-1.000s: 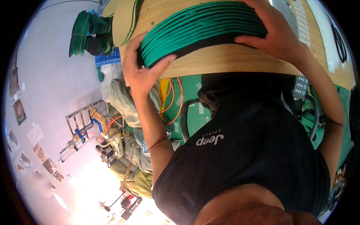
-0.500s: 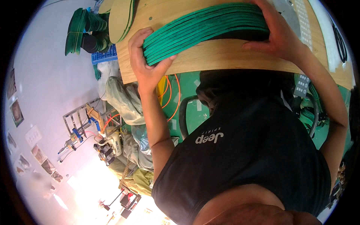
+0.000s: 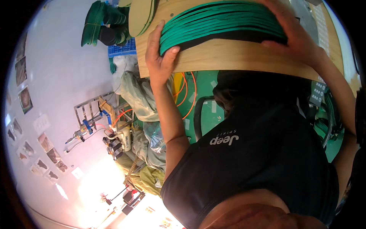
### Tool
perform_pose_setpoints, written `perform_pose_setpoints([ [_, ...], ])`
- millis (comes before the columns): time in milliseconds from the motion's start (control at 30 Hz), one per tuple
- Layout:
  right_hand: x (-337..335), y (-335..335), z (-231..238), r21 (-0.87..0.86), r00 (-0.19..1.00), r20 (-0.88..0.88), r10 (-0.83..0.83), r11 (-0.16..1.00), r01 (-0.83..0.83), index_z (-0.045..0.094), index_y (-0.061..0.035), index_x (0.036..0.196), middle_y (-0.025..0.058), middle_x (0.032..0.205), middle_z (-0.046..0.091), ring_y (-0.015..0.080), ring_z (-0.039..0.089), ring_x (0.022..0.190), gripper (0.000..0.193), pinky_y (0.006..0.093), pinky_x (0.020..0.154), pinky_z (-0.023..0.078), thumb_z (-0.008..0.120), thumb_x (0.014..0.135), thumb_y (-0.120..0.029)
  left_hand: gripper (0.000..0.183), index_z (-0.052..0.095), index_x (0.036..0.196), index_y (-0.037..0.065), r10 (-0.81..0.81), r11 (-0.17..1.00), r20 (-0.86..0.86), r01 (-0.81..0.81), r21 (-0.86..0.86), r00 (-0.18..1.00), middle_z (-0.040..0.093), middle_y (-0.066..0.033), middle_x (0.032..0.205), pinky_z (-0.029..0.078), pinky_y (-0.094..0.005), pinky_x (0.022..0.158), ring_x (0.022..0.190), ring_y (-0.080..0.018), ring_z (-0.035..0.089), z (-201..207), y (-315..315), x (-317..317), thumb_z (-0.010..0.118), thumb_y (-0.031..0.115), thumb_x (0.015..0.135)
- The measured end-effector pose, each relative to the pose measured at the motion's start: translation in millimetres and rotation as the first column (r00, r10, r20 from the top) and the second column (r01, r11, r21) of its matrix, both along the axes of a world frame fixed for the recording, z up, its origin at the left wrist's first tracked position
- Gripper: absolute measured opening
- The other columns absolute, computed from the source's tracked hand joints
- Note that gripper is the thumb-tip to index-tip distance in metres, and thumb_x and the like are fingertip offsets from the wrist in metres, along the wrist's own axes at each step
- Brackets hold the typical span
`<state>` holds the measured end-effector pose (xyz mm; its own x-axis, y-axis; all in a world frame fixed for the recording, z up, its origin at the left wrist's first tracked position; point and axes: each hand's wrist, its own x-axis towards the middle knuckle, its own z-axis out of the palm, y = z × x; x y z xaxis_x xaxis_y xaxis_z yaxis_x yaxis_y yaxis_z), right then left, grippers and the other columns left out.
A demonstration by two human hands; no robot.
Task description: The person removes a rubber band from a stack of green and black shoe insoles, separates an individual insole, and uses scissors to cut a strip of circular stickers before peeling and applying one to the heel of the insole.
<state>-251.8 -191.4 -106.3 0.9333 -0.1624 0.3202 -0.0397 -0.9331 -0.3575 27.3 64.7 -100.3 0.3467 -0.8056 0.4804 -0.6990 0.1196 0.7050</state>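
A thick stack of green-edged shoe insoles [image 3: 225,21] with a black lower face lies across the wooden table [image 3: 225,57] near its front edge. My left hand [image 3: 160,55] is closed round the stack's left end, fingers along the far side and thumb on the near side. At the other end my right hand [image 3: 295,36] wraps round the right tip, its thumb along the near side. Part of the right hand's fingers is cut off by the top of the picture.
Tan insoles [image 3: 141,17] lie at the table's left corner. Past it, more green insoles [image 3: 92,24] stand by a blue crate [image 3: 122,49]. Grey-green sacks [image 3: 139,95] and orange hoses [image 3: 193,95] are below left; a compressor [image 3: 124,137] stands beyond. A grey plate [image 3: 305,19] lies far right.
The stack has levelled out and shows more of its black lower face, with both hands still round its ends. The whole view has shifted, so everything sits further right.
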Motion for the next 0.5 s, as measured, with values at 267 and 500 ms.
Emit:
perform_pose_setpoints([
  [267, -18.5, 1.9, 24.6, 0.863, 1.0, 0.004, -0.029, 0.505, 0.011, 0.045, -0.0011, 0.133, 0.0148, 0.129, 0.054, 0.0233, 0.053, 0.119, 0.057, 0.037, 0.101, 0.044, 0.075, 0.086, -0.014, 0.057, 0.049, 0.138, -0.005, 0.083, 0.988, -0.362, -0.124, -0.09, 0.928, 0.061, -0.0186, 0.125, 0.046, -0.0342, 0.099, 0.113, -0.0227, 0.059, 13.8, -16.4, -10.0, 0.069, 0.022, 0.092],
  [500, -59.2, -3.7, 22.9, 0.157, 0.953, 0.05, -0.299, 0.945, 0.288, 0.044, -0.0002, 0.138, 0.0158, 0.118, 0.054, 0.0237, 0.053, 0.109, 0.048, 0.0347, 0.093, 0.045, 0.058, 0.1, -0.025, 0.043, 0.053, 0.132, -0.005, 0.119, 0.978, -0.364, -0.045, 0.206, 0.924, 0.058, -0.021, 0.13, 0.04, -0.037, 0.106, 0.124, -0.0259, 0.053, 1.6, -53.8, -27.4, 0.061, 0.018, 0.096],
])
